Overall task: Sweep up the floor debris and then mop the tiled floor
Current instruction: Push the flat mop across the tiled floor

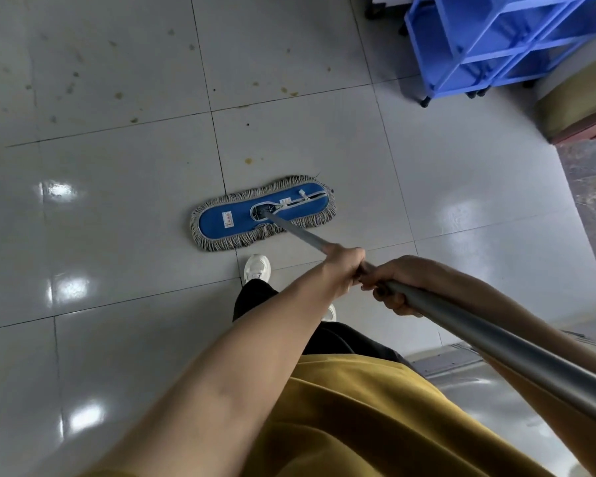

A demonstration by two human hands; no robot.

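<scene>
Mop head: a flat, oblong blue cloth mop head with a grey-and-white string fringe (262,212) lies flat on the floor, just ahead of the person's feet and across a tile joint.
Handle: a long grey metal pole (496,335) runs from a fitting at the middle of the mop head back towards the lower right.
Left hand (344,266): clenched round the pole, the lower of the two grips.
Right hand (396,287): wrapped round the pole just behind the left hand, touching it.
Writing: a small red-and-white label (226,219) sits on the blue cloth and a white tag (284,201) near the fitting; the print on both is too small to read.
Floor: glossy pale grey square tiles (117,235) with dark joints and bright light reflections.
Marks: brownish-yellow spots (118,95) are scattered over the tiles beyond the mop head.
Rack: a blue plastic wheeled shelf rack (496,46) stands at the upper right, well apart from the mop.
Person: a white shoe (257,267), black trousers (255,299) and a mustard-yellow garment (358,418).
</scene>
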